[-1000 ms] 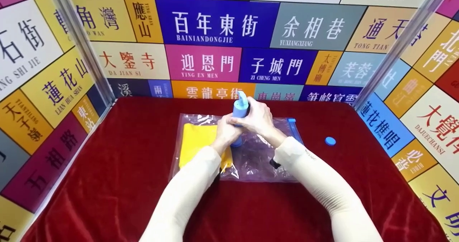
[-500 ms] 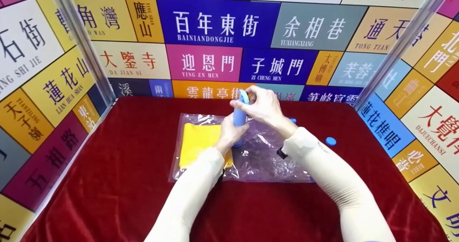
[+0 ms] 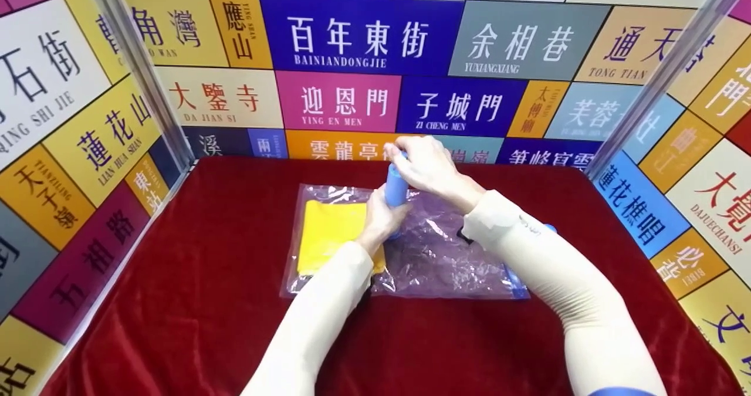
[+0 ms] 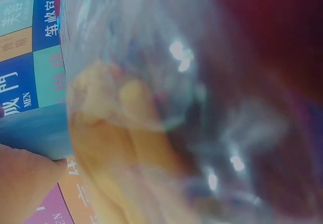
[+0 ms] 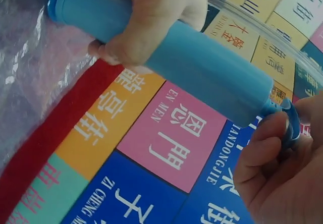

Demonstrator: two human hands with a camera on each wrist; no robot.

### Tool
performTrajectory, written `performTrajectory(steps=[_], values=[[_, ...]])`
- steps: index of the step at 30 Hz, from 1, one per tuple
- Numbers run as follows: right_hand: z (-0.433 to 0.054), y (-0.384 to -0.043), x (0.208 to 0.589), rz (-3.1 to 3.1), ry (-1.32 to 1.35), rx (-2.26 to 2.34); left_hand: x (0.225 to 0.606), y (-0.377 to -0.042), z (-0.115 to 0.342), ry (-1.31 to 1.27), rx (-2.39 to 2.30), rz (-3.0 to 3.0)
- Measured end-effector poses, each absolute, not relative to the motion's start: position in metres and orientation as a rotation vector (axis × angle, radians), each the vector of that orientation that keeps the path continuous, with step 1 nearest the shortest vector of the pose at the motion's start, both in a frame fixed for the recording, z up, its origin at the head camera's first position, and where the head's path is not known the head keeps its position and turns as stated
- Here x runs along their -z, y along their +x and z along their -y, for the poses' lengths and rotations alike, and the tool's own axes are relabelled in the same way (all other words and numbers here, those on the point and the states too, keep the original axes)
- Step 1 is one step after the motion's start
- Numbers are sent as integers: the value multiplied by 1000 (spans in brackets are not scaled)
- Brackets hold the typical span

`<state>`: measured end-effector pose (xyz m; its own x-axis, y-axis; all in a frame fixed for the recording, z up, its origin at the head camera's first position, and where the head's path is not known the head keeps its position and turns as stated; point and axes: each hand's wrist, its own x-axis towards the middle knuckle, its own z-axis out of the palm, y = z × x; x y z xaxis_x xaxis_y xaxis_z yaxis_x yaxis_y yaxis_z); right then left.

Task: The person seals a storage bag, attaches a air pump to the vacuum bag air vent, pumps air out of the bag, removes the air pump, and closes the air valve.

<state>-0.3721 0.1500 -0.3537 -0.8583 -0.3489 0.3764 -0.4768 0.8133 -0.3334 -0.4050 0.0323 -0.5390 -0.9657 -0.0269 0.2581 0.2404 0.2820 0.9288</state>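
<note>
A light-blue hand pump (image 3: 396, 186) stands tilted on a clear plastic bag (image 3: 446, 261). My left hand (image 3: 382, 215) grips the pump's barrel, its fingers wrapped round the tube. At the top, my right hand (image 3: 427, 162) holds the ring handle (image 5: 289, 125), fingers curled about it in the right wrist view. Only a short stretch of rod shows between handle and barrel. The pump's flared blue base (image 5: 58, 2) meets the bag. Inside the bag's left half lies a folded yellow cloth (image 3: 328, 234), seen blurred through the plastic in the left wrist view.
Dark red velvet (image 3: 223, 237) covers the table. A round blue cap (image 3: 550, 228) peeks out past my right sleeve. The bag's blue zip edge (image 3: 516, 284) shows at its right end. Walls of coloured sign panels (image 3: 358, 35) surround the table at back and sides.
My right hand has shifted from the upper barrel up to the handle and now covers it. The right forearm has moved right, partly hiding the cap. My left hand stays on the barrel.
</note>
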Motion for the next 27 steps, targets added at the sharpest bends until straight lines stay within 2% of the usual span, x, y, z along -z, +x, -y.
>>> performTrajectory(steps=[5, 10, 27], values=[[-152, -376, 357, 2679, 769, -546, 522, -389, -30, -238, 1827, 2277], [-156, -382, 360, 2640, 836, -568, 524, -390, -33, -229, 1789, 2277], [-155, -387, 346, 2737, 780, -781, 507, -374, -35, -188, 1679, 2351]])
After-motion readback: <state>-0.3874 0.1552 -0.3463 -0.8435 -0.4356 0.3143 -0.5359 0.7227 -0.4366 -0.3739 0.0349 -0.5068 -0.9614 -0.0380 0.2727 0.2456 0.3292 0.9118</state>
